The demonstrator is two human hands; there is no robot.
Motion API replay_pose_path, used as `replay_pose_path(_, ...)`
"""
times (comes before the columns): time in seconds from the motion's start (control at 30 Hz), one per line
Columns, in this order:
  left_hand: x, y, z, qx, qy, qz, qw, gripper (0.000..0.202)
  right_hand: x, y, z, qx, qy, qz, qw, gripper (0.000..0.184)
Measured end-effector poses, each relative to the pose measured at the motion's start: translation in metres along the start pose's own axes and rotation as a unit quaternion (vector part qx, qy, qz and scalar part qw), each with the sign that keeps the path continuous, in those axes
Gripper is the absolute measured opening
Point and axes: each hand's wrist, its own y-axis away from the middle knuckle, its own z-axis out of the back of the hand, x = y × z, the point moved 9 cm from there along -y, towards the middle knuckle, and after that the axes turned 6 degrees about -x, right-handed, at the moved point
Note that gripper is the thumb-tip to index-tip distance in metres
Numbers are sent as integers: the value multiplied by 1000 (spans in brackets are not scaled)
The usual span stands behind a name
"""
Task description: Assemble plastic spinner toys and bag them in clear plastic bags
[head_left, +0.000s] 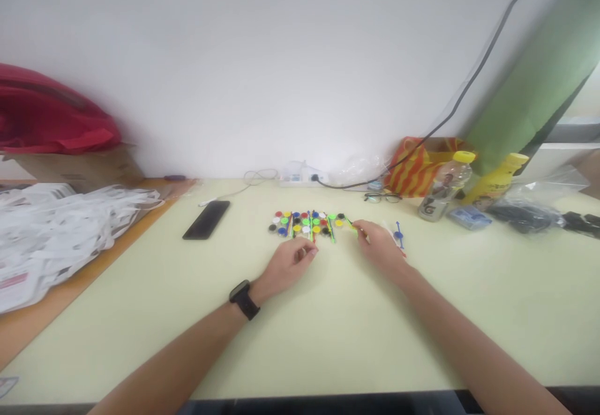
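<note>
In the middle of the table lies a group of small round discs [284, 221] in red, white, yellow, green, blue and black. Thin coloured arrow-shaped sticks [332, 230] lie between the discs. My right hand [382, 245] pinches a slim yellow-green stick [350, 222] at the group's right end. A blue arrow-shaped piece [398, 235] with a round middle lies just right of that hand, and a bit of red shows beside it. Just in front of the group, my left hand [288, 265] has its fingers curled and tips together; whatever is between them is too small to make out.
A black phone [206, 220] lies left of the discs. A power strip [300, 177] and glasses [382, 197] are near the wall. Bottles [445, 187], a striped bag [410, 168] and plastic-wrapped items [525, 215] stand right. White straps [84, 227] are heaped left.
</note>
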Motion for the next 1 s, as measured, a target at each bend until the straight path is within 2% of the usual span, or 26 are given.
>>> replay_pose_path(0.17,0,0,0,-1,2,1,1000,21,3,-1,8,-8,15,10,1000,36)
replay_pose_path(0.4,1,0,-1,2,-3,7,1000,21,14,0,27,-1,-6,16,1000,21)
replay_pose_path(0.53,-1,2,-1,11,-11,5,1000,27,35,5,21,80,-58,29,995,18)
replay_pose_path(0.63,-9,5,-3,35,-28,-26,999,40,55,14,12,151,-117,40,981,19)
replay_pose_path(0.73,-17,8,-7,66,-31,-54,996,44,71,21,4,194,-181,40,963,20)
replay_pose_path(0.87,-22,11,-13,106,-11,-65,992,36,82,30,-5,232,-237,33,943,21)
replay_pose_path(1.0,-20,11,-18,117,-10,-63,991,24,83,31,-5,233,-251,11,939,20)
